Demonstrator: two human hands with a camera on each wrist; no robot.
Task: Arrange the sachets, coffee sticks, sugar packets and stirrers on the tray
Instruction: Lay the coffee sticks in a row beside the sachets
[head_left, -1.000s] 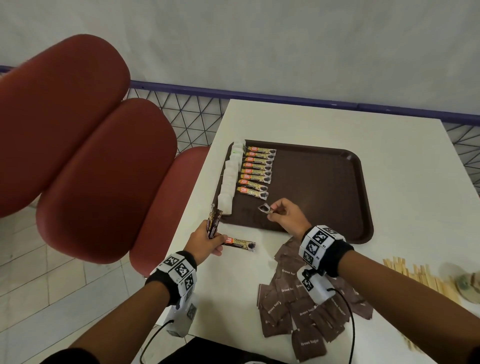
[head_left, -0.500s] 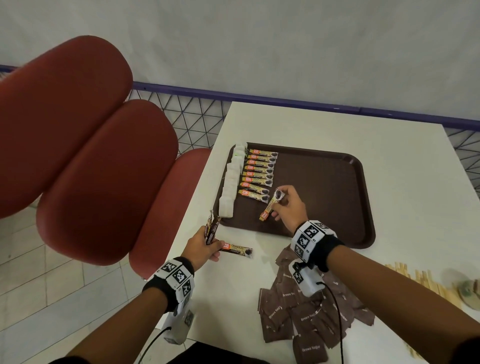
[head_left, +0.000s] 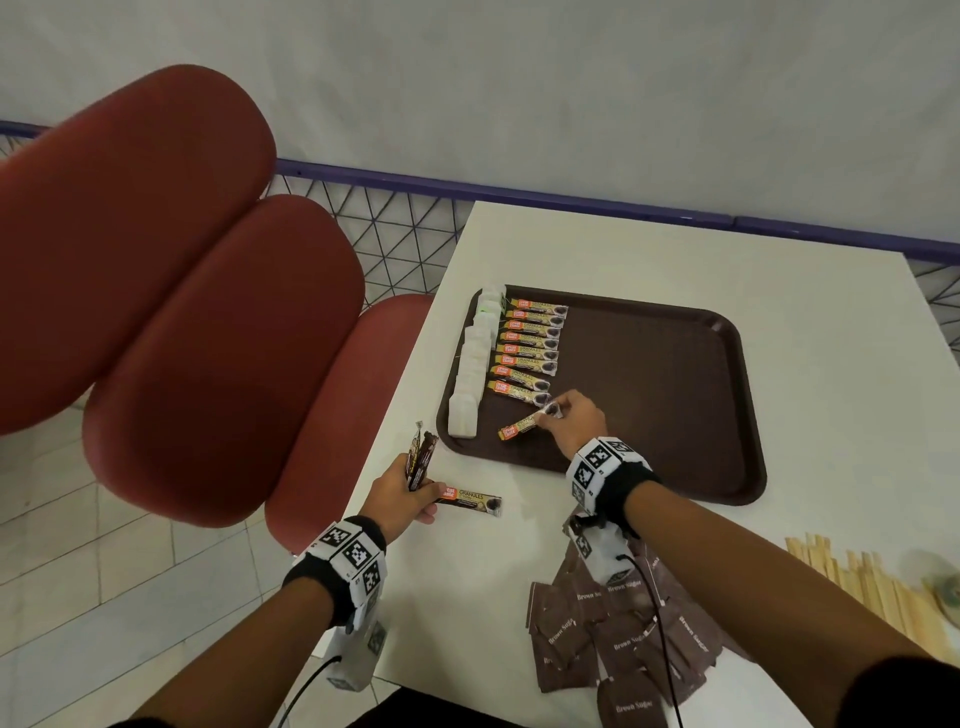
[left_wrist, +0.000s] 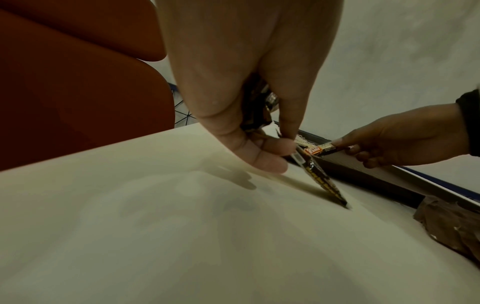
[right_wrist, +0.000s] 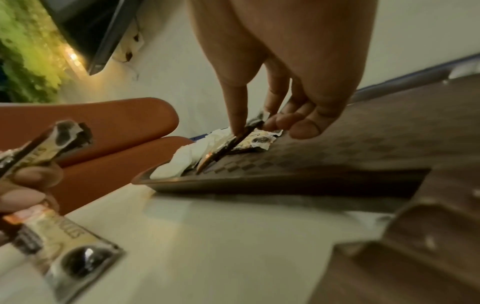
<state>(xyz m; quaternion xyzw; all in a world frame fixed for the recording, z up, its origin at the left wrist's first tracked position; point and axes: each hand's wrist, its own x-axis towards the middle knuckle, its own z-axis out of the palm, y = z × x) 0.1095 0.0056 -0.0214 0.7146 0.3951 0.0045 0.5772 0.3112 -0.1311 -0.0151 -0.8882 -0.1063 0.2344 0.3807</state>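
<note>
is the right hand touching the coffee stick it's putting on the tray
Touching. In the head view the right hand pinches the dark end of the coffee stick over the tray; the right wrist view shows its fingertips closed on it.

Two bare forearms enter from the bottom of the frame. Each wrist wears a black band (head_left: 621, 480) covered with white tags printed in black square-code markers. A small white camera unit (head_left: 602, 553) hangs under each band, with a thin black cable (head_left: 660, 631) trailing back along the arm.
</note>
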